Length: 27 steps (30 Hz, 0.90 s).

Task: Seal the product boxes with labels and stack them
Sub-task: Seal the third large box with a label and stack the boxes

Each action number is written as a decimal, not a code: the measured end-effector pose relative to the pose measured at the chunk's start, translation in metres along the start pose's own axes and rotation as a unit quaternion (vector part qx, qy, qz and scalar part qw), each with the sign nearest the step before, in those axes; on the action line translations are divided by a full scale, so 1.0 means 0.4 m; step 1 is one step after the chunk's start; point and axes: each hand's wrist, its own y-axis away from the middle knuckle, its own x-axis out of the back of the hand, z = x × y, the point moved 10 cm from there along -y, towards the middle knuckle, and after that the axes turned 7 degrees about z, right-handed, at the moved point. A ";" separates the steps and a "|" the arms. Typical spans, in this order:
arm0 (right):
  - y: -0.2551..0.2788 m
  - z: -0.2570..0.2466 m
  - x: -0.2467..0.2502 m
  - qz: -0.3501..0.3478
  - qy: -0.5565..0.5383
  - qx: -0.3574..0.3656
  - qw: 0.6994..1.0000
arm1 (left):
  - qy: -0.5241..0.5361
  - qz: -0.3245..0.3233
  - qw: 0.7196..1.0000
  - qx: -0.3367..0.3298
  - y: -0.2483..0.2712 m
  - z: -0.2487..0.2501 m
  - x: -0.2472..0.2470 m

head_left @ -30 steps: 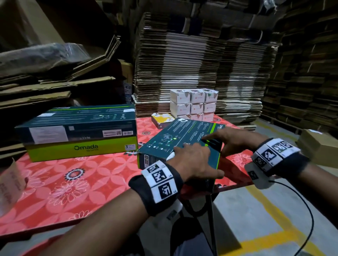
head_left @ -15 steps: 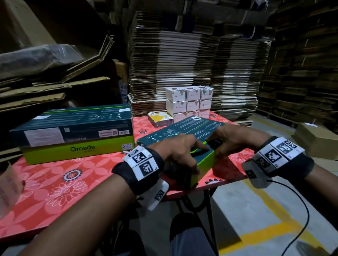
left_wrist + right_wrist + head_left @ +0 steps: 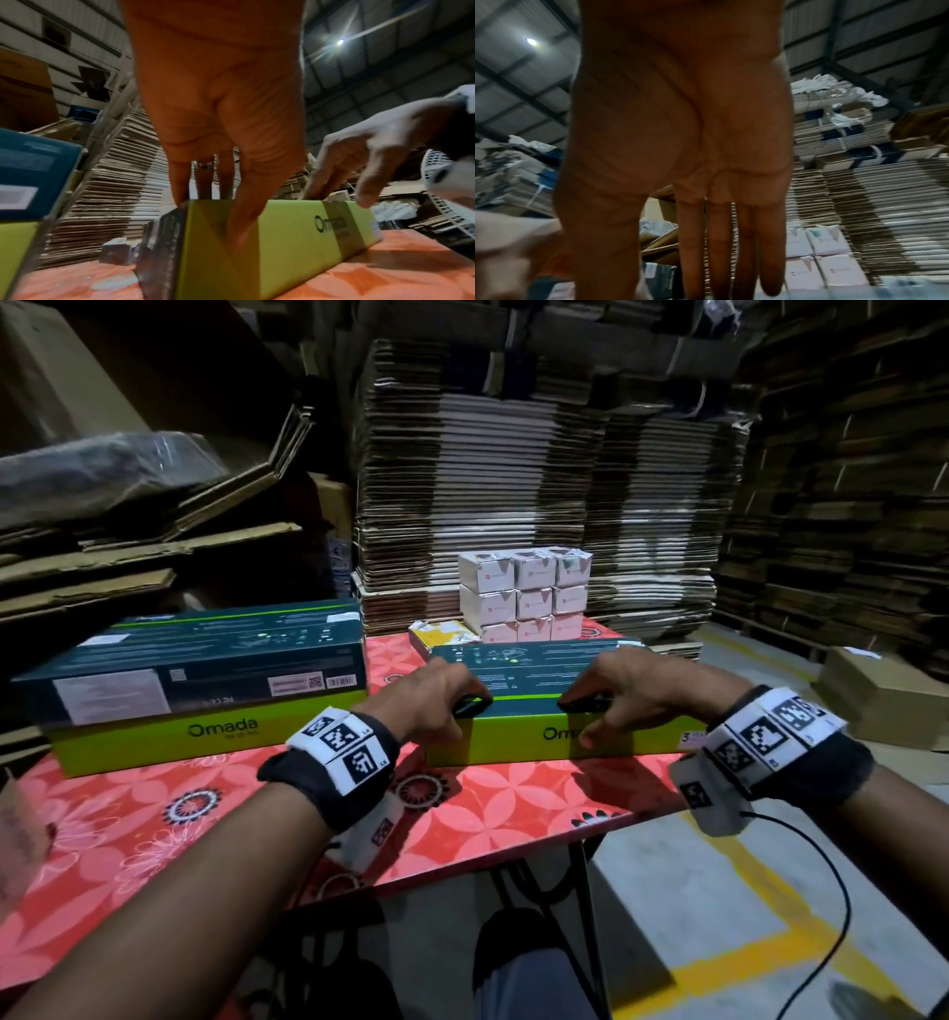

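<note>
A long teal-and-green Omada box [image 3: 534, 667] lies flat on the red floral table [image 3: 513, 809], its green face towards me. My left hand [image 3: 452, 711] grips its near top edge, fingers on the lid and thumb on the green face [image 3: 282, 243]. My right hand [image 3: 595, 711] holds the same edge further right, fingers [image 3: 718, 243] laid over the top, thumb down the front. A second, larger Omada box [image 3: 195, 680] rests to the left, apart from the held one. In the left wrist view my left hand [image 3: 226, 203] and right hand [image 3: 342, 188] straddle the box corner.
Small white boxes [image 3: 524, 598] are stacked in three rows at the table's back, a yellow packet [image 3: 447, 634] beside them. Tall piles of flat cardboard [image 3: 513, 480] wall the rear. A brown carton [image 3: 883, 701] sits on the floor at right.
The box has swung from a diagonal lie to square with the table's front edge, green face towards me. Both hands moved with it to its near top edge.
</note>
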 end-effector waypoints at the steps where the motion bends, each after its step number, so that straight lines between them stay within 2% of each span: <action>1: 0.004 0.017 0.006 0.007 -0.010 -0.001 1.000 | 0.009 0.007 1.000 -0.010 -0.003 0.018 -0.005; 5: 0.015 0.113 -0.006 -0.001 0.005 -0.065 0.998 | 0.062 0.048 0.996 -0.042 -0.030 0.099 -0.016; 8: 0.010 0.157 -0.026 -0.006 -0.004 -0.102 0.995 | 0.042 0.067 0.995 -0.055 -0.048 0.149 -0.029; 11: 0.006 0.162 -0.029 0.002 -0.005 -0.102 0.995 | 0.015 0.070 0.997 -0.036 -0.064 0.150 -0.027; 14: 0.012 0.143 -0.019 0.006 0.018 -0.104 0.994 | 0.016 0.050 0.999 -0.002 -0.079 0.122 -0.018; 21: -0.001 0.020 0.000 0.033 0.069 -0.081 0.994 | -0.030 0.020 0.999 0.027 -0.100 0.018 0.016; 25: 0.000 -0.059 0.006 0.044 0.053 -0.046 0.997 | -0.039 0.038 0.997 0.063 -0.080 -0.055 0.040; 27: 0.008 -0.067 0.014 0.027 0.022 -0.024 0.999 | -0.026 0.050 0.996 0.071 -0.063 -0.063 0.048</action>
